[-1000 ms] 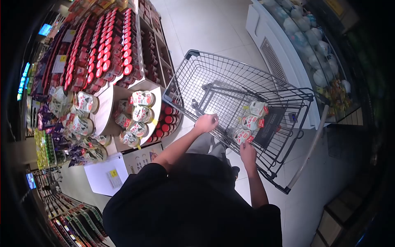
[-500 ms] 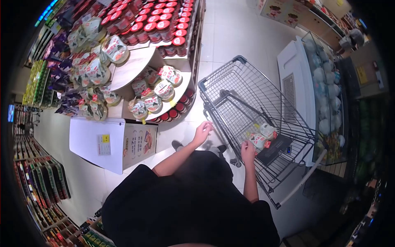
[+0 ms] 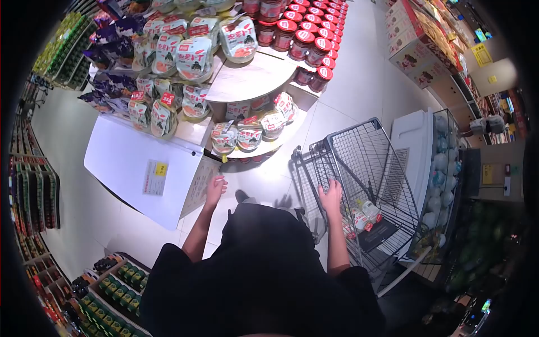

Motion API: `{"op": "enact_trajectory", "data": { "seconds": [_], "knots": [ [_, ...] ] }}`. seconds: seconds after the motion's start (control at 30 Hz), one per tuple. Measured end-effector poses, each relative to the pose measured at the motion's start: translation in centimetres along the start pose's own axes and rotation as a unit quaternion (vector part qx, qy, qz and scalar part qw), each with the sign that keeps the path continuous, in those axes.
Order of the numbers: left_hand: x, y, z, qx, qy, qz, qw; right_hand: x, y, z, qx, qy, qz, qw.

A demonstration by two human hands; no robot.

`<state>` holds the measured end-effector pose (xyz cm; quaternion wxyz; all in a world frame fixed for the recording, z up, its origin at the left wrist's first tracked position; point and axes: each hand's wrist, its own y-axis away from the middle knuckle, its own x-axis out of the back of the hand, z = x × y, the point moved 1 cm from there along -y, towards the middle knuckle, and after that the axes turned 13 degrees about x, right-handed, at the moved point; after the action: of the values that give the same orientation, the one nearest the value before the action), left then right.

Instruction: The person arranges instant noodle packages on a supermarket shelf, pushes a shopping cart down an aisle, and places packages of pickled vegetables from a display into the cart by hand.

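Observation:
My left hand [image 3: 215, 191] hangs in the air beside the white display stand, its fingers apart and nothing in them. Over the near side of the grey wire shopping cart [image 3: 375, 124], my right hand [image 3: 331, 196] is held with fingers spread; whether it touches the wire is unclear. Inside the cart lie a few white-and-green food packs [image 3: 369, 210] with red labels, partly behind the wire. Ahead of my left hand, similar plump food packs [image 3: 249, 136] stand on the low curved shelf [image 3: 283, 144]. More packs [image 3: 195, 59] crowd the upper tier.
Red-lidded jars [image 3: 304, 42] stand in rows at the far end of the display. A white panel [image 3: 135, 163] with a price sign closes its near side. Right of the cart is a white chest [image 3: 412, 132] beside wrapped round goods [image 3: 441, 185]. Green boxes [image 3: 118, 292] fill a lower-left shelf.
My view has turned and come closer to the display. My right hand has drawn away from the packs in the cart; my left hand now hangs nearer the white stand.

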<state>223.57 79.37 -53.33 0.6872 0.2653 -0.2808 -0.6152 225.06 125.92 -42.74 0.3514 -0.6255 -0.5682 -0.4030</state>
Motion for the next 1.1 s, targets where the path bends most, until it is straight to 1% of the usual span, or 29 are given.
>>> {"op": "enact_trajectory", "data": {
  "seconds": [0.03, 0.1, 0.13, 0.2, 0.23, 0.3, 0.33, 0.4, 0.43, 0.5, 0.53, 0.57, 0.63, 0.7, 0.77, 0.8, 0.83, 0.87, 0.93, 0.97, 1.03, 1.07, 1.1],
  "knots": [
    [0.5, -0.5, 0.6, 0.005, 0.007, 0.002, 1.0, -0.1, -0.6, -1.9, 0.012, -0.006, -0.003, 1.0],
    [1.2, -1.6, 2.6, -0.051, 0.034, -0.016, 0.998, 0.5, -1.3, -5.0, 0.012, 0.007, -0.011, 1.0],
    [1.1, -1.7, 4.2, -0.047, 0.034, -0.017, 0.998, 0.6, -1.6, -6.0, 0.028, -0.007, -0.011, 1.0],
    [0.2, -1.5, 8.5, -0.108, 0.04, -0.02, 0.993, 0.7, -2.1, -7.2, 0.051, -0.025, -0.009, 0.998],
    [0.0, -2.1, 10.1, -0.104, 0.041, -0.021, 0.994, 0.8, -2.5, -7.6, 0.049, -0.023, -0.013, 0.998],
    [-0.4, -3.1, 13.2, -0.201, 0.044, -0.022, 0.978, 1.3, -3.5, -8.4, 0.076, -0.052, -0.004, 0.996],
    [-0.7, -2.9, 15.3, -0.196, 0.045, -0.018, 0.979, 1.5, -4.3, -8.7, 0.076, -0.053, -0.01, 0.996],
    [-1.5, -1.8, 20.5, -0.216, 0.075, 0.002, 0.974, 2.1, -6.6, -9.8, 0.12, -0.114, 0.014, 0.986],
    [-1.9, -1.6, 22.5, -0.216, 0.073, 0.008, 0.974, 2.4, -8.0, -10.4, 0.123, -0.118, 0.011, 0.985],
    [-2.8, -1.5, 26.3, -0.254, 0.144, -0.003, 0.956, 3.3, -11.3, -11.9, 0.163, -0.183, 0.037, 0.969],
    [-3.3, -1.8, 27.9, -0.276, 0.134, 0.002, 0.952, 3.9, -13.3, -12.9, 0.182, -0.199, 0.05, 0.962],
    [-4.0, -1.9, 29.4, -0.277, 0.131, 0.011, 0.952, 4.3, -15.2, -13.6, 0.186, -0.206, 0.046, 0.96],
    [-5.5, -2.5, 33.6, -0.306, 0.107, 0.051, 0.945, 4.7, -19.7, -15.3, 0.187, -0.276, 0.029, 0.942],
    [-7.1, -3.4, 37.2, -0.339, 0.055, 0.111, 0.932, 5.4, -24.0, -17.1, 0.222, -0.299, 0.027, 0.928],
    [-9.0, -4.7, 40.4, -0.35, -0.03, 0.213, 0.912, 5.3, -28.4, -18.6, 0.276, -0.323, 0.042, 0.904],
    [-10.0, -5.3, 42.1, -0.328, -0.056, 0.241, 0.911, 5.4, -30.4, -19.4, 0.28, -0.34, 0.028, 0.897],
    [-11.3, -5.1, 44.1, -0.283, -0.057, 0.245, 0.926, 5.8, -32.3, -20.5, 0.284, -0.356, 0.013, 0.89],
    [-12.4, -5.8, 45.3, -0.292, -0.039, 0.258, 0.92, 6.4, -33.9, -21.4, 0.266, -0.375, -0.03, 0.887],
    [-13.6, -7.6, 47.8, -0.312, -0.022, 0.281, 0.907, 6.1, -37.0, -23.0, 0.311, -0.39, -0.025, 0.866],
    [-14.2, -7.8, 48.4, -0.276, -0.053, 0.315, 0.906, 5.8, -38.4, -23.6, 0.337, -0.395, -0.015, 0.854],
    [-14.9, -9.4, 49.6, -0.223, -0.044, 0.338, 0.913, 4.2, -40.8, -24.5, 0.347, -0.402, -0.042, 0.847],
    [-15.3, -10.1, 50.2, -0.22, -0.046, 0.345, 0.911, 2.7, -41.9, -24.9, 0.351, -0.422, -0.03, 0.836],
    [-15.8, -10.8, 50.9, -0.225, -0.043, 0.376, 0.898, 1.8, -43.0, -25.3, 0.355, -0.442, -0.016, 0.824]
  ]
}}
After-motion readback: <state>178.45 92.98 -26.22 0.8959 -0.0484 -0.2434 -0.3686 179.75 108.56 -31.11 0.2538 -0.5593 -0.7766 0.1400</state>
